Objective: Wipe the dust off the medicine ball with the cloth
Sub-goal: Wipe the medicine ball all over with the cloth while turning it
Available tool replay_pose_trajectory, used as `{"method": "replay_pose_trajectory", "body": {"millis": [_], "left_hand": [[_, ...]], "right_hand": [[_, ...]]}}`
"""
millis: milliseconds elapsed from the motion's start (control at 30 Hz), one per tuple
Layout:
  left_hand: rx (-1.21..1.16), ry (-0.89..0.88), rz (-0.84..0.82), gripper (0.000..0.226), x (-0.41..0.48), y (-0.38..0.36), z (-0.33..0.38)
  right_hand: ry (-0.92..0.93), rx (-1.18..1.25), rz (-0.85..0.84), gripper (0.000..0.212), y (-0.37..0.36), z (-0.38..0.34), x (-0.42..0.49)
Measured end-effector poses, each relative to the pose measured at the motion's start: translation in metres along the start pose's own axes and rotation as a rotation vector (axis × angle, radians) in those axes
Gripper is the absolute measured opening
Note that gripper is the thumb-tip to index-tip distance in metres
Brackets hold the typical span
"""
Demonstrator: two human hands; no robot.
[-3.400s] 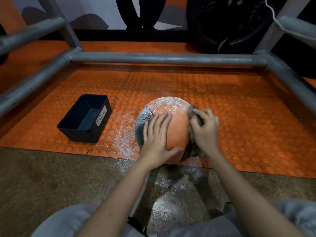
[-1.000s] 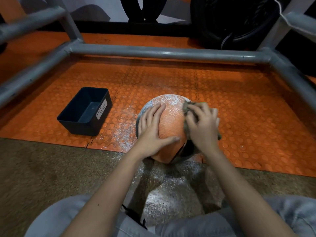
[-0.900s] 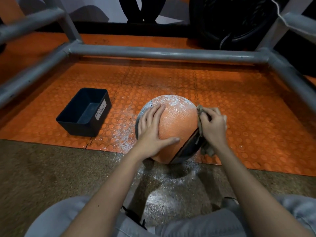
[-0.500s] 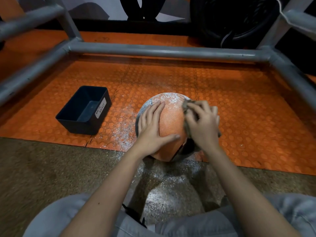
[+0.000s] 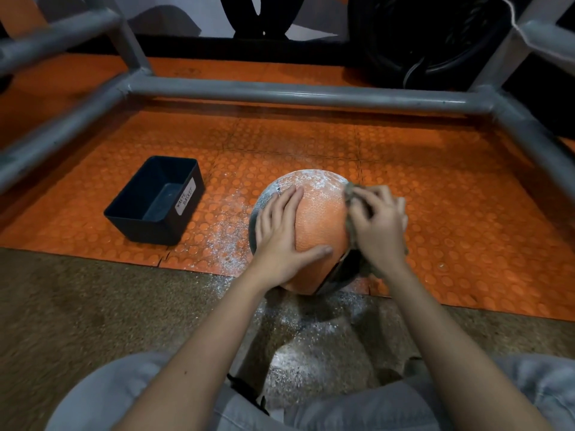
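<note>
Head view: we are bracing the medicine ball (image 5: pixel 320 222) on the orange mat (image 5: pixel 466 213) with our left hand (image 5: pixel 280 241) spread flat, probably to stop it rolling. Our right hand (image 5: pixel 378 231) is gripping the bunched cloth (image 5: pixel 350 194) against the ball's right side, and white dust (image 5: pixel 311 178) is lying just beyond our fingertips.

Left hand (image 5: pixel 281 241) steadies the medicine ball (image 5: pixel 317 219); right hand (image 5: pixel 378 230) presses the cloth (image 5: pixel 349 194).

We find orange studded mats (image 5: pixel 435 188) laid edge to edge, bordering a speckled brown floor (image 5: pixel 77 306) on the near side. A grey metal tube frame (image 5: pixel 295 94) stands over the mats. Behind it we note a black tyre (image 5: pixel 420 35) and a pale wall (image 5: pixel 202 14).
</note>
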State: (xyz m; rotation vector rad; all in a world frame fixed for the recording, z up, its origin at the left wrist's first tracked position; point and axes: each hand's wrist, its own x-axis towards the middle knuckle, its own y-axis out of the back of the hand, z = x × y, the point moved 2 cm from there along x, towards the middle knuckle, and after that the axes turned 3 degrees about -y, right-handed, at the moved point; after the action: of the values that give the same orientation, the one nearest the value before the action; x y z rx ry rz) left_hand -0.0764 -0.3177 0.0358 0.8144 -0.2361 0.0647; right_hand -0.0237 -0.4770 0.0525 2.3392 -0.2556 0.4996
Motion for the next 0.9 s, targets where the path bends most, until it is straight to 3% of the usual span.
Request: {"method": "replay_pose_trajectory", "body": {"millis": [67,167,233,333,400,500,600,767,900], "left_hand": [[0.017,-0.014,-0.005,0.1,0.0,-0.001,0.003],[-0.033,-0.019,0.001,0.098,0.001,0.001,0.001],[-0.158,0.032,0.026,0.083,0.002,0.009,-0.003],[-0.423,0.149,0.165,0.038,0.008,0.019,-0.004],[-0.382,0.163,0.261,0.026,0.01,0.019,-0.001],[-0.256,0.167,0.255,0.035,0.008,0.015,-0.005],[-0.22,0.128,0.208,0.044,0.003,0.016,-0.013],[-0.109,0.017,0.141,0.051,-0.003,0.007,-0.005],[-0.059,0.002,0.137,0.055,-0.001,0.001,0.003]], "right_hand": [[-0.191,0.07,-0.032,0.03,0.004,0.023,0.009],[-0.25,0.108,-0.016,0.031,0.003,0.02,0.004],[-0.217,0.099,0.017,0.029,0.002,0.013,-0.006],[-0.082,0.033,0.051,0.027,-0.002,0.002,-0.021],[0.056,-0.024,0.045,0.03,-0.003,-0.01,-0.032],[0.283,-0.11,0.021,0.031,-0.004,-0.029,-0.047],[0.395,-0.176,0.028,0.029,-0.001,-0.039,-0.042],[0.248,-0.265,-0.203,0.028,-0.003,-0.046,0.008],[0.297,-0.245,-0.085,0.031,0.015,-0.03,-0.024]]}}
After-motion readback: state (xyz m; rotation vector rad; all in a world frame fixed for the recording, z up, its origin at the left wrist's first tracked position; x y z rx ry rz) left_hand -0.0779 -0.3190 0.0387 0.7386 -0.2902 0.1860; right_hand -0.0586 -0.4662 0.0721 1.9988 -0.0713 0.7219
